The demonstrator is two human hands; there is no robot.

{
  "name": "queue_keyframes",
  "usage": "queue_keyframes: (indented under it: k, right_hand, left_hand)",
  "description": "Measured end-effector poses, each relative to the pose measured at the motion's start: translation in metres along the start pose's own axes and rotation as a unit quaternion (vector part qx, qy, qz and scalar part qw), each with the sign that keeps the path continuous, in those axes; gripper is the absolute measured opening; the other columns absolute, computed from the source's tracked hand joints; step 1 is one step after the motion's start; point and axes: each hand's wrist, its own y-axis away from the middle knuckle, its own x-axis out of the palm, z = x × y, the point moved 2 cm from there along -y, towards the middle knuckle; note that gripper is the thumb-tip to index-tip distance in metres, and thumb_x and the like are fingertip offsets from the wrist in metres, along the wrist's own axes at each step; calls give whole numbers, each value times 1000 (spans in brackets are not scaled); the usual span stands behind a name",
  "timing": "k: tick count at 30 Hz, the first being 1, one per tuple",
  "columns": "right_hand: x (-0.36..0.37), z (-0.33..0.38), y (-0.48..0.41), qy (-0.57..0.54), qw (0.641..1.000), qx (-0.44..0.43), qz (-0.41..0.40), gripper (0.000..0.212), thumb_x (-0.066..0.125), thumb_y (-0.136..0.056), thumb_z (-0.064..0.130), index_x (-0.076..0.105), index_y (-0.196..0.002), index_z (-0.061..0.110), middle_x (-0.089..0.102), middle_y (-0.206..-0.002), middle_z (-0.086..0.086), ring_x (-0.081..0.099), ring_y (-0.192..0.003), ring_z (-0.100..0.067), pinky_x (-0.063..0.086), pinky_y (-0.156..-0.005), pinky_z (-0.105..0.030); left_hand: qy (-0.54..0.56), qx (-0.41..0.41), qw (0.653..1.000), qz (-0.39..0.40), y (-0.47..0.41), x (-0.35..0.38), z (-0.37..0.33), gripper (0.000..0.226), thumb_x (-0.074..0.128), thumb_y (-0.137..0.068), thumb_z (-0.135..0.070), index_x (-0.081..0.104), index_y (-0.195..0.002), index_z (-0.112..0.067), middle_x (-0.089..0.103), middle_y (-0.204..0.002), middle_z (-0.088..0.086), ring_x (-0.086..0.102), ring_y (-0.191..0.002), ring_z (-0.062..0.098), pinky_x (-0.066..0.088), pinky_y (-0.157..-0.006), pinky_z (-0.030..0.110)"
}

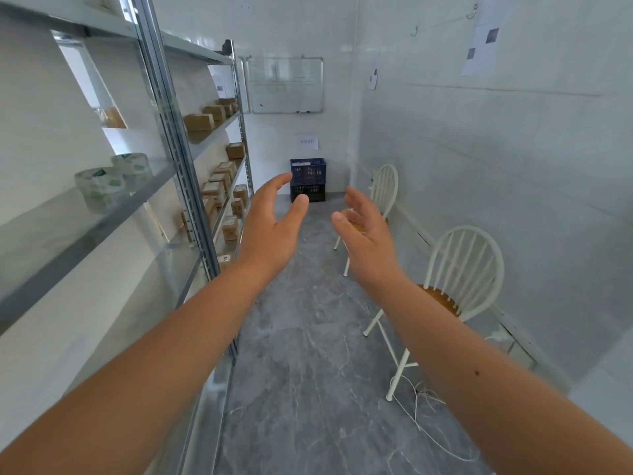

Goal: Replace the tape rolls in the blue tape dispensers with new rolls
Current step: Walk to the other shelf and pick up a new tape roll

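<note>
Two clear tape rolls with green labels, one nearer (100, 187) and one behind it (132, 165), lie on a metal shelf at the left. No blue tape dispenser shows in this view. My left hand (272, 228) is stretched out in front of me at mid-height, fingers apart, holding nothing. My right hand (368, 234) is held beside it, palm turned inward, fingers apart and empty. Both hands hang in the air over the aisle, well to the right of the tape rolls.
A metal shelving rack (178, 138) lines the left side, with several small cardboard boxes (219, 190) on its farther shelves. Two white chairs (459, 269) stand along the right wall. Blue crates (308, 180) are stacked at the far wall under a whiteboard (286, 84). Grey floor runs down the aisle.
</note>
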Motion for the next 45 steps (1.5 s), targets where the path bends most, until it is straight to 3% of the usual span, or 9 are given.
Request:
queue_keyframes:
  k: [8, 13, 25, 28, 34, 39, 43, 45]
  right_hand:
    - [-6, -39, -64, 23, 1000, -6, 14, 65, 56, -94, 53, 40, -155, 38, 44, -160, 13, 43, -142, -6, 40, -119, -48]
    - [-17, -67, -125, 22, 999, -20, 13, 65, 57, -92, 54, 43, -154, 40, 46, -158, 15, 44, -141, -3, 40, -119, -45]
    - [-54, -132, -274, 7, 998, -48, 47, 70, 54, -89, 61, 43, -154, 37, 47, -158, 15, 48, -140, -5, 41, -118, -46]
    - [-51, -152, -298, -6, 997, -42, 60, 69, 54, -90, 60, 41, -155, 41, 45, -160, 18, 45, -143, -4, 39, -120, -45]
    - [-17, -184, -347, -24, 994, -38, 101, 69, 55, -93, 59, 34, -157, 47, 41, -161, 20, 43, -142, 3, 38, -121, -43]
    - [34, -203, -399, -40, 990, -44, 127, 63, 54, -94, 56, 37, -155, 47, 43, -155, 25, 45, -133, 11, 39, -117, -35]
    - [85, -217, -450, -61, 987, -47, 143, 58, 53, -98, 52, 38, -154, 46, 46, -149, 26, 46, -136, 2, 38, -112, -30]
    - [115, -221, -478, -76, 985, -43, 148, 55, 54, -100, 48, 40, -153, 44, 46, -140, 34, 46, -134, 4, 38, -108, -26]
  left_hand:
    - [41, -21, 999, 22, -52, 43, 31, 52, 54, -91, -64, 49, -141, -51, 46, -150, -23, 39, -134, -5, 33, -108, 28]
    - [34, -26, 999, -4, -101, 77, 46, 48, 53, -93, -64, 52, -139, -50, 50, -148, -23, 43, -139, 0, 38, -118, 42]
    - [23, -31, 998, -39, -207, 165, 84, 45, 47, -94, -66, 52, -136, -52, 48, -152, -18, 45, -138, 5, 37, -106, 32]
    - [17, -44, 998, -40, -223, 173, 100, 47, 44, -97, -64, 54, -140, -45, 48, -153, -13, 46, -139, 7, 39, -107, 31]
    - [-2, -47, 998, -40, -265, 171, 135, 46, 47, -101, -57, 55, -143, -37, 53, -151, -9, 49, -139, 10, 41, -113, 36]
    - [-13, -44, 997, -58, -308, 159, 168, 51, 46, -95, -63, 55, -140, -42, 54, -146, -11, 52, -128, 1, 40, -94, 19]
    - [-26, -37, 996, -76, -354, 146, 204, 52, 46, -97, -61, 54, -143, -37, 53, -150, -9, 49, -136, 11, 42, -104, 30]
    - [-36, -36, 995, -86, -381, 134, 225, 46, 48, -103, -53, 52, -145, -35, 52, -150, -11, 49, -135, 9, 40, -101, 25]
